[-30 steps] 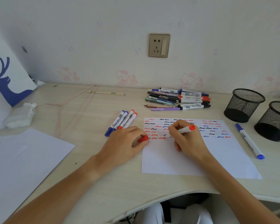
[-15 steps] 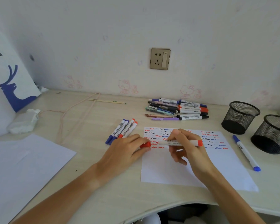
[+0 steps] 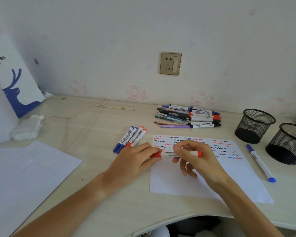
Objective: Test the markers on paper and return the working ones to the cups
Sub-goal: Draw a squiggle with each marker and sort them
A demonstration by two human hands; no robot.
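- Right now the left hand (image 3: 135, 161) pinches the red cap (image 3: 156, 154), which meets the tip end of the red marker (image 3: 181, 153)
- right hand (image 3: 198, 156) grips that marker's white barrel, held level just above the test paper (image 3: 203, 178)
- squiggles in red, blue and black fill the sheet's far part
- two mesh cups (image 3: 255, 125) stand at the right, a blue marker (image 3: 261, 162) lying near them
- four markers (image 3: 130, 138) rest left of the sheet, a marker pile (image 3: 188, 116) lies beyond it
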